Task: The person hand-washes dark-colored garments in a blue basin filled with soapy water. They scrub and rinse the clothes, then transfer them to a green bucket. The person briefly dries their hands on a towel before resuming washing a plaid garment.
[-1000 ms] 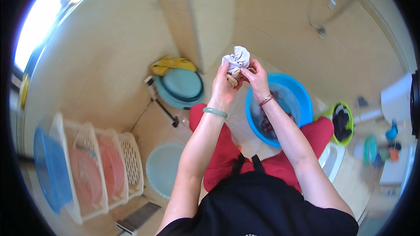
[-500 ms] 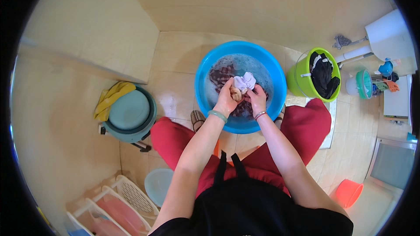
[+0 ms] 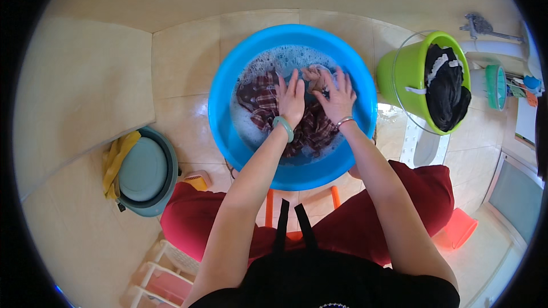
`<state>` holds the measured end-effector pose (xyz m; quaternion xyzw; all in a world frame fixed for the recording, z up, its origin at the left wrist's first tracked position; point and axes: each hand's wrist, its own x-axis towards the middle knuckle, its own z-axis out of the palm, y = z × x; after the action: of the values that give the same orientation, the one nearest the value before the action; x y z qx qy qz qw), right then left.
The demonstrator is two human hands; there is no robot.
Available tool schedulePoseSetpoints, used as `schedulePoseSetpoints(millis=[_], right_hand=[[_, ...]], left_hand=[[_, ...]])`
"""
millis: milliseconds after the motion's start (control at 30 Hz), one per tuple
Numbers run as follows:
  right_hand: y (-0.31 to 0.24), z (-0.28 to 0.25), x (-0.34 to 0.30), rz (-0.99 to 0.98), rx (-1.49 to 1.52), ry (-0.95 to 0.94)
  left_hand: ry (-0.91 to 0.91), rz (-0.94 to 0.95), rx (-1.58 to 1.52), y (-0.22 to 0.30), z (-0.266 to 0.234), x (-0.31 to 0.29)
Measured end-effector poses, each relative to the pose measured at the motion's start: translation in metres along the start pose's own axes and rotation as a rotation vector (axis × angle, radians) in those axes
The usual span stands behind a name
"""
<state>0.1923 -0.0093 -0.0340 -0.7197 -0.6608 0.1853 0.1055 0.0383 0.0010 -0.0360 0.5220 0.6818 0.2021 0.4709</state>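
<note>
A round blue basin of sudsy water stands on the floor in front of me. In it lies a dark red plaid garment, partly under water. Over the basin, my left hand is open, fingers apart, resting at or just above the plaid cloth. My right hand is open too, its fingers spread beside a small beige-pink cloth in the water. Neither hand grips anything. Whether the fingertips touch the cloth is hard to tell.
A lime green bucket of dark clothes stands to the right, near a coral tub. On the left are stacked grey-green basins with a yellow cloth, a yellow-bristled brush and a white rack.
My hands have let go of the white and tan cloth and spread apart, fingers opened. A beige-pink cloth now sits in the water. The view has shifted, and the basin looks larger.
</note>
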Motion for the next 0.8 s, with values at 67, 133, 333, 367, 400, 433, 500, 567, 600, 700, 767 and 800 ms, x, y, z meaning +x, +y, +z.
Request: schedulePoseSetpoints(millis=[67, 133, 333, 367, 400, 433, 500, 567, 600, 700, 767, 800], right_hand=[[0.005, 0.018, 0.012, -0.158, -0.134, -0.058], [0.007, 0.036, 0.022, -0.241, -0.219, -0.140], [0.031, 0.077, 0.026, -0.171, -0.235, -0.241], [0.036, 0.083, 0.026, -0.162, -0.246, -0.265], [0.039, 0.090, 0.026, -0.156, -0.270, -0.315], [0.042, 0.097, 0.027, -0.149, -0.294, -0.365], [0.053, 0.121, 0.027, -0.148, -0.313, -0.491], [0.070, 0.159, 0.026, -0.147, -0.238, -0.577], [0.069, 0.161, 0.026, -0.135, -0.168, -0.589], [0.065, 0.152, 0.018, -0.125, 0.025, -0.366], [0.046, 0.123, 0.007, -0.229, -0.124, -0.124], [0.036, 0.097, 0.008, -0.145, -0.116, -0.190]], left_hand=[[-0.008, 0.122, 0.438, -0.008, 0.009, -0.004], [0.011, 0.341, 0.758, -0.020, 0.014, 0.003], [-0.164, 0.320, 0.896, -0.042, 0.030, 0.033], [-0.211, 0.299, 0.906, -0.044, 0.032, 0.037], [-0.265, 0.262, 0.911, -0.050, 0.036, 0.041], [-0.319, 0.225, 0.916, -0.056, 0.039, 0.045], [-0.430, 0.136, 0.943, -0.063, 0.043, 0.054], [-0.539, 0.031, 0.987, -0.064, 0.044, 0.062], [-0.521, 0.053, 0.991, -0.066, 0.044, 0.063], [-0.456, 0.120, 0.885, -0.079, 0.045, 0.059], [-0.422, 0.134, 0.688, -0.098, 0.043, 0.048], [-0.424, 0.142, 0.603, -0.096, 0.039, 0.042]])
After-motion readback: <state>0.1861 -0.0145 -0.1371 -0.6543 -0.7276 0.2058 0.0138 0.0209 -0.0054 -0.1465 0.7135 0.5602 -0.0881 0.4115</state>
